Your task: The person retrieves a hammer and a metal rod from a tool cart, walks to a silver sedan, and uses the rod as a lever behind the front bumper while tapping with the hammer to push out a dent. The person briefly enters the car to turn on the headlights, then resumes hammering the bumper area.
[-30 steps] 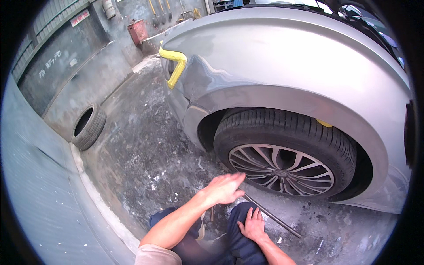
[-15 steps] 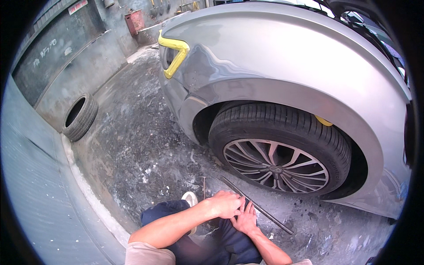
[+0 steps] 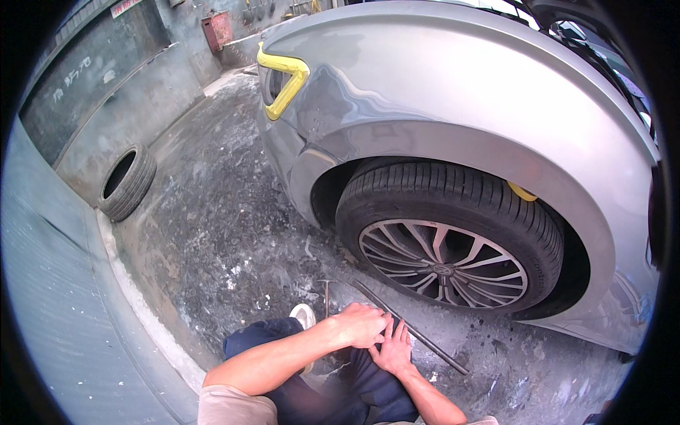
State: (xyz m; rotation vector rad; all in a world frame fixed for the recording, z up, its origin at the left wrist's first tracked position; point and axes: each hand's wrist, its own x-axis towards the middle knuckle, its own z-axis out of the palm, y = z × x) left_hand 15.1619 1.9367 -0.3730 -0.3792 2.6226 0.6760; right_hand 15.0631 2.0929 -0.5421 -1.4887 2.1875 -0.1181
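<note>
The person is squatting beside a silver car's front fender (image 3: 460, 85), forearms coming together over the right knee. The right hand (image 3: 394, 352) is lying palm down on the dark trousers (image 3: 386, 393), its fingers spread a little and pointing away from the body. The left hand (image 3: 359, 326) is curling loosely, its fingertips meeting those of the right; whether it is pinching anything small between them I cannot tell from here. Just beyond the hands, a long dark bar (image 3: 421, 336) is lying on the stained floor (image 3: 227, 212), slanting from the far left to the near right, with the wheel (image 3: 443, 269) standing on its far side. The fingertips are overlapping it from where I am looking, but I cannot tell whether they are touching it. It is looking like metal to me, so I am expecting it to be stiff, rather heavy for its thickness and hard to damage, perhaps a bit slippery if there is grease on it. Around the middle seems the best place to be taking hold, with the fingers wrapping right round so that neither end is dipping or swinging into the wheel. To the left of the bar, near the pale shoe (image 3: 303, 316), a slim hammer-like tool (image 3: 326, 296) is lying with its crosspiece at the far end; its thin handle is appearing lighter and easier to grip.
</note>
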